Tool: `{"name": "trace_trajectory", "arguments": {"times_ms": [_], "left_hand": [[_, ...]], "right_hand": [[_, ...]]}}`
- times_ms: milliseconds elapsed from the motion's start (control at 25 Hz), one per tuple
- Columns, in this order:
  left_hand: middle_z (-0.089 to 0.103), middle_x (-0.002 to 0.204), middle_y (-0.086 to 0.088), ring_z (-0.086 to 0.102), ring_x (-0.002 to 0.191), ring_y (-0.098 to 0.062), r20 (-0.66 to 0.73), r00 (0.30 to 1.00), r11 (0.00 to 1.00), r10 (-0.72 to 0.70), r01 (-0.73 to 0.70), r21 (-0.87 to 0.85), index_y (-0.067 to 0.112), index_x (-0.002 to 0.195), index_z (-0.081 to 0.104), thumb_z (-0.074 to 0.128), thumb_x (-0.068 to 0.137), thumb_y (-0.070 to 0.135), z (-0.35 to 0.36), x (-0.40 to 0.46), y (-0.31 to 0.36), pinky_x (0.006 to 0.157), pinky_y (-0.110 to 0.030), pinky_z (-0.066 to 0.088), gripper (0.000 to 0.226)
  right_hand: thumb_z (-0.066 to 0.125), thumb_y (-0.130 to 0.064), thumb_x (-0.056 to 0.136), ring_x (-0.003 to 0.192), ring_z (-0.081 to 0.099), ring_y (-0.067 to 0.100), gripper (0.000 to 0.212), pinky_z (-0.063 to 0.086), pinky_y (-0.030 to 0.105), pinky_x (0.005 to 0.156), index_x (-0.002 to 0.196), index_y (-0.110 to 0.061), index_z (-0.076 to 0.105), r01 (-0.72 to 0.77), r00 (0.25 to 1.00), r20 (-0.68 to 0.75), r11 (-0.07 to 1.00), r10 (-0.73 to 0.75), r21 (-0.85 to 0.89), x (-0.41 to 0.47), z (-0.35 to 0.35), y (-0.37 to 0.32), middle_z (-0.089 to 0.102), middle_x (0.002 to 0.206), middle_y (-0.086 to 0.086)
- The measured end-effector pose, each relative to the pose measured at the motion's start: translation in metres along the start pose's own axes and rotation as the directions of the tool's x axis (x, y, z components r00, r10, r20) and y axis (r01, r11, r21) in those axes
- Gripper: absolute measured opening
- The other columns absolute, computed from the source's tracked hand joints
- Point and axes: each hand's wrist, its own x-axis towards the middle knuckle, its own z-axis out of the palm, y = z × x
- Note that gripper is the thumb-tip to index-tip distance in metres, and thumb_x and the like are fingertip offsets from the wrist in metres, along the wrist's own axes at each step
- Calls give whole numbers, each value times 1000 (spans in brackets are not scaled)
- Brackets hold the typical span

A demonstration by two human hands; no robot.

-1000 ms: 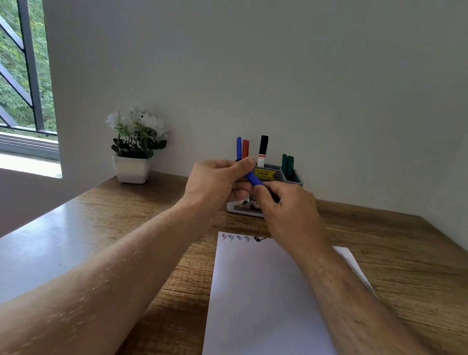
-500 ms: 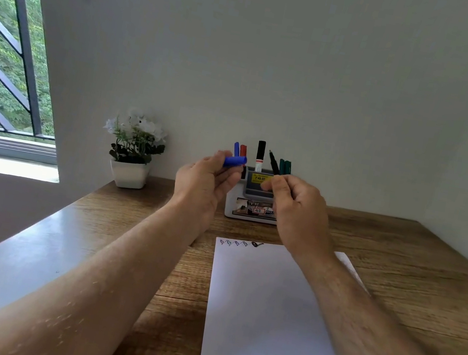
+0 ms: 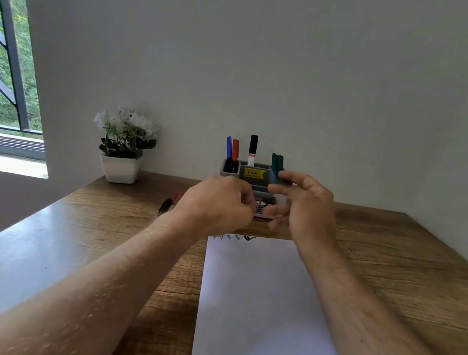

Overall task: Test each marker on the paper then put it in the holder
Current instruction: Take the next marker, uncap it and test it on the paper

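Observation:
My left hand (image 3: 219, 203) is curled into a fist in front of the grey marker holder (image 3: 254, 172), and nothing shows in its fingers. Just right of it my right hand (image 3: 304, 208) is blurred, fingers spread near the holder's right end. I see no marker in it. Blue (image 3: 229, 147), red (image 3: 235, 149), black-capped white (image 3: 252, 149) and green markers (image 3: 277, 161) stand in the holder. The white paper (image 3: 263, 323) lies below my hands, with small blue and black marks (image 3: 236, 237) at its top edge.
A black marker (image 3: 165, 206) and a red one (image 3: 176, 197) lie on the wooden table (image 3: 398, 269), left of my left wrist. A white pot of flowers (image 3: 120, 168) stands at the back left by the wall. A barred window is at far left.
The blue cap in my left fingertips and the uncapped marker in my right hand are no longer visible. My left hand closed and dropped lower; my right fingers spread apart.

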Motion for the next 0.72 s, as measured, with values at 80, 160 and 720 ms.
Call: {"name": "trace_trajectory", "arguments": {"times_ms": [80,160,720], "left_hand": [[66,89,12,62,83,-9,93,995,999,-22,17,46,34,89,67,62,78,26,3,0,-2,80,-36,58,15],[67,92,13,62,85,-9,163,986,996,-41,27,88,36,91,68,70,76,32,8,3,-6,83,-36,57,15],[70,100,9,62,96,-12,274,956,993,-105,85,87,30,95,74,81,76,31,23,14,-15,93,-36,53,20]], "right_hand": [[61,-15,94,49,67,17,10,50,25,39,102,-16,66,-26,1000,2,995,26,-96,-1,-2,1,74,84,5],[66,-33,92,37,56,14,23,42,21,36,82,-13,69,-40,999,5,981,42,-192,-4,-5,4,68,62,6],[67,-13,79,48,57,11,12,41,23,47,70,-14,59,-55,946,256,878,198,-475,-9,-13,17,72,65,7]]}}
